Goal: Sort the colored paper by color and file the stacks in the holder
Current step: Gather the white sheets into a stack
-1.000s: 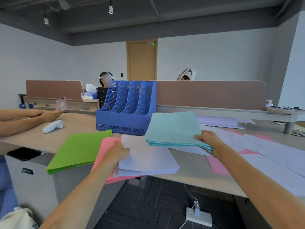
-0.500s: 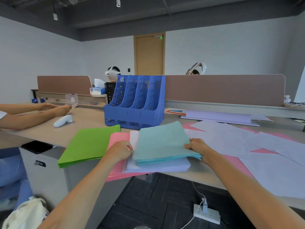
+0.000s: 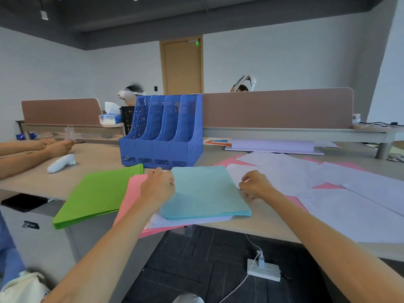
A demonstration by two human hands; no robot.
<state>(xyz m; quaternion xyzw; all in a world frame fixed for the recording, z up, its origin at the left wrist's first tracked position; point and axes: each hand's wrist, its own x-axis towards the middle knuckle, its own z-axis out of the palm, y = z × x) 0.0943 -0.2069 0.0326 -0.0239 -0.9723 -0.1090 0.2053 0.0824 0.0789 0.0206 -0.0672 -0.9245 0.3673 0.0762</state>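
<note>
Teal paper stack [image 3: 205, 191] lies flat at the near edge of the desk [image 3: 262, 224], on top of a lavender stack [image 3: 196, 221] and a pink stack [image 3: 133, 189], in front of the blue file holder [image 3: 161, 132]. Left hand [image 3: 157, 186] is curled against its left edge and right hand [image 3: 256, 186] is curled at its right edge; can't tell if either actually grips.

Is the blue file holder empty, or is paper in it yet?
Looks empty: the blue file holder shows no paper through its perforated walls or above its slots.

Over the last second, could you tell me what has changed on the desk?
The right hand brought the teal stack left and down onto the lavender stack; the left hand moved to its left edge. The green stack and blue holder stayed put.
</note>
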